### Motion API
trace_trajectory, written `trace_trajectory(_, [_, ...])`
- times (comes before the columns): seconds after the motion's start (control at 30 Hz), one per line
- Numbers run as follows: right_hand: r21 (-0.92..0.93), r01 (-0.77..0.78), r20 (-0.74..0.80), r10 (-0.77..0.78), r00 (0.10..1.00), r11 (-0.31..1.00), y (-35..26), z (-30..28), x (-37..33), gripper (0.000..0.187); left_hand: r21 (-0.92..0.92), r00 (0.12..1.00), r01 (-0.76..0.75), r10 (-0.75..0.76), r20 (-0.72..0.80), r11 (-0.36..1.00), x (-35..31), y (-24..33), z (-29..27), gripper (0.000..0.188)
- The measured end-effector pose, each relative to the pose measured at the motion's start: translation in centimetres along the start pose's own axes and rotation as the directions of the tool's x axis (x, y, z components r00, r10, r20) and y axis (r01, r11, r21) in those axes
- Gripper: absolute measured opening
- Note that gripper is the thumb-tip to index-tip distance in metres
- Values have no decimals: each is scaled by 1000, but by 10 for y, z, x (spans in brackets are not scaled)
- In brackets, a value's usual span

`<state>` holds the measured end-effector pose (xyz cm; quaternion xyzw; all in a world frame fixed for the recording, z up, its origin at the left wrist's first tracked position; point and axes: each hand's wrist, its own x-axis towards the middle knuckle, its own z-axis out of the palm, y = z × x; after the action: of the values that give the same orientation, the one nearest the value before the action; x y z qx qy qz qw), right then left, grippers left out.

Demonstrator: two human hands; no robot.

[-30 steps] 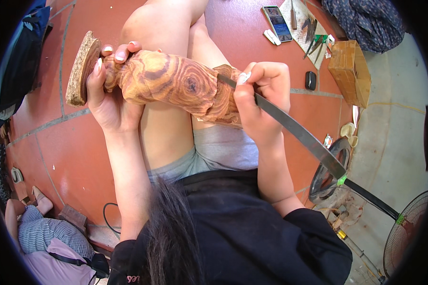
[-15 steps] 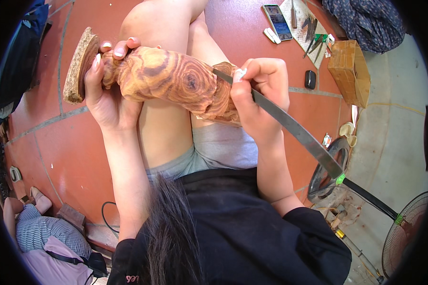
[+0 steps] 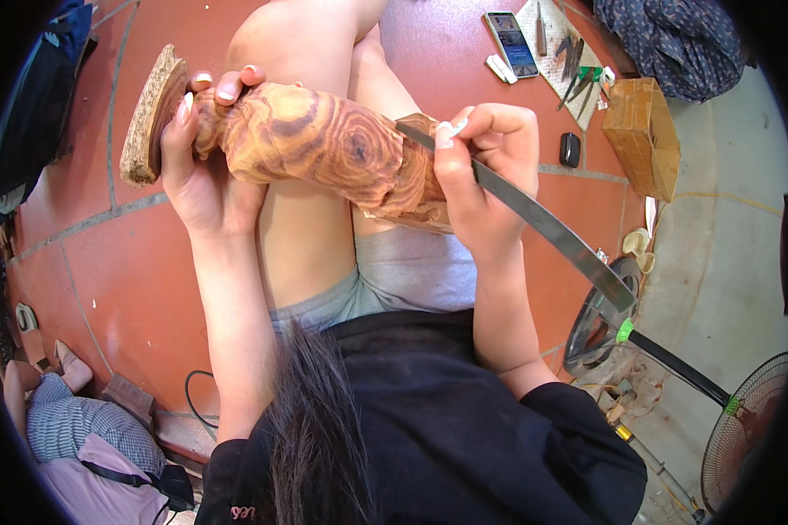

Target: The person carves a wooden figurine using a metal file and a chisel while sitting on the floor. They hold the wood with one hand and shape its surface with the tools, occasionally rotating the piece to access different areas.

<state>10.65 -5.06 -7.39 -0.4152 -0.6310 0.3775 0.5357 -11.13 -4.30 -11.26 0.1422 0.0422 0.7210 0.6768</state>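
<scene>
Across my lap lies a carved wooden piece (image 3: 324,144) with swirling brown and orange grain, a narrow neck and a flared, rough-edged end at the left. My left hand (image 3: 203,175) is wrapped round that neck, fingertips over its top. Between the thumb and fingers of my right hand (image 3: 488,166) is a long, flat grey metal blade (image 3: 543,226), gripped close to its narrow tip. The tip meets the wood near its right end, and the blade's broad end sticks out toward the lower right. My right hand partly hides the wood's right end.
On the tiled floor at the upper right are a phone (image 3: 511,44), a sheet (image 3: 582,105) with several hand tools, a black case (image 3: 570,150) and a cardboard box (image 3: 641,138). A fan (image 3: 744,429) stands at the lower right. Another person (image 3: 96,429) is at the lower left.
My hands, the wooden piece and the blade have shifted slightly to the right. Both grips look the same.
</scene>
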Motion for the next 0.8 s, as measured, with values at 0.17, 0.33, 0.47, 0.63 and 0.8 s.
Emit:
trace_trajectory(0.17, [-7, 49, 52, -48, 997, 999, 3, -3, -1, 20, 14, 1000, -7, 7, -12, 1000, -1, 0, 1, 22])
trace_trajectory(0.33, [-38, -22, 96, 26, 995, 999, -4, -2, 0, 21, 5, 1000, -5, 5, 4, 1000, 1, 1, -1, 22])
trace_trajectory(0.47, [-34, 48, 100, -44, 994, 998, 3, -6, -2, 20, 9, 1000, -1, 1, 9, 1000, 0, 1, -1, 22])
trace_trajectory(0.63, [-64, -1, 116, 9, 993, 998, 0, -4, -1, 20, 3, 1000, -5, 5, -1, 1000, 0, 0, -1, 22])
trace_trajectory(0.8, [8, 56, 1, -56, 998, 998, 3, 1, -1, 19, 4, 1000, 0, 0, 11, 1000, 0, 0, 1, 22])
